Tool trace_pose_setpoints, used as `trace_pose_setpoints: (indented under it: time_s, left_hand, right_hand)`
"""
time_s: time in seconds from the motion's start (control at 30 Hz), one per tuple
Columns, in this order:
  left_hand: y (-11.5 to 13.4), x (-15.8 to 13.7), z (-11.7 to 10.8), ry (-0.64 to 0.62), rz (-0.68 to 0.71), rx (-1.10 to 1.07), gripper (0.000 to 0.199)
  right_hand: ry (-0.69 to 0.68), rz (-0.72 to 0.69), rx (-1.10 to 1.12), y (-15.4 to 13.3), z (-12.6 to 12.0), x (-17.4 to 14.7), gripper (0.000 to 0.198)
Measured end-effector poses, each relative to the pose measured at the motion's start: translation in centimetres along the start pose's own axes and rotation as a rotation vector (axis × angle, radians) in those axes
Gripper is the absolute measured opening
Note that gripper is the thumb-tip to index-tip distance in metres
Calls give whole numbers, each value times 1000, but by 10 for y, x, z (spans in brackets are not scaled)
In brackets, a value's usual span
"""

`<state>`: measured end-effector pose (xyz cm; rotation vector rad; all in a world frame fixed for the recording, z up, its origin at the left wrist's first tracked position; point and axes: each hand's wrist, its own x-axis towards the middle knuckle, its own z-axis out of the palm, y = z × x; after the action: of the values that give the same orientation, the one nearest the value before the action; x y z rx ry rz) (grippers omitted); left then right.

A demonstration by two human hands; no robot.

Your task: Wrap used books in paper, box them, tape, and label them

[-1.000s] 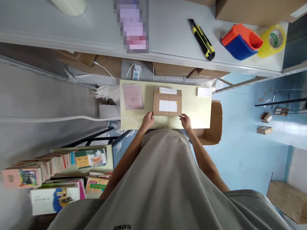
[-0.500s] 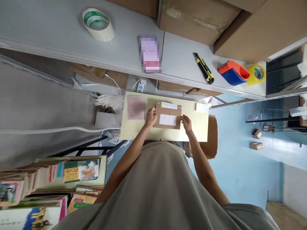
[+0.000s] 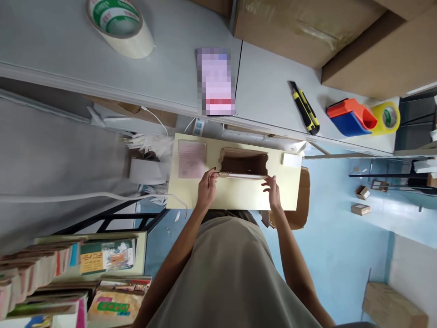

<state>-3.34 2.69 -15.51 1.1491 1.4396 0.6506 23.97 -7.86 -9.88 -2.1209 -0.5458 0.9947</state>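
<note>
A small cardboard box (image 3: pixel 243 176) is on the pale yellow table, its dark hollow inside facing up and its edges ragged. My left hand (image 3: pixel 206 187) pinches the near left corner of the box between bent fingers. At the near right corner, the fingertips of my right hand (image 3: pixel 272 191) are closed on the edge. Left of the box lies a pinkish printed sheet (image 3: pixel 192 159). A small white block-shaped item (image 3: pixel 291 159) sits to the right.
On the grey shelf above are a tape roll (image 3: pixel 120 27), a phone with a blurred screen (image 3: pixel 216 82), a yellow-black utility knife (image 3: pixel 305 108), and an orange-blue tape dispenser (image 3: pixel 351 117). Books (image 3: pixel 107 256) fill the lower left. An open carton (image 3: pixel 302 200) stands beside the table (image 3: pixel 235 196).
The box has been tipped up: its labelled face no longer shows and its open hollow side now faces up. Both hands have moved to its near corners. The view has shifted slightly.
</note>
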Motion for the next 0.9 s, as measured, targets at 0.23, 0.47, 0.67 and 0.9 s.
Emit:
trace_pose_setpoints:
  time_s: [0.23, 0.47, 0.67, 0.9]
  left_hand:
    - [9, -1, 3, 4, -24, 123, 65]
    - [15, 13, 9, 46, -16, 139, 38]
    - [-2, 27, -4, 80, -104, 50, 30]
    - [2, 21, -10, -108, -96, -146, 57]
  right_hand:
    - [28, 14, -152, -1, 8, 3, 89]
    - [102, -104, -185, -12, 6, 14, 69]
    - [152, -120, -284, -3, -6, 28, 71]
    - [137, -223, -308, -29, -3, 16, 47]
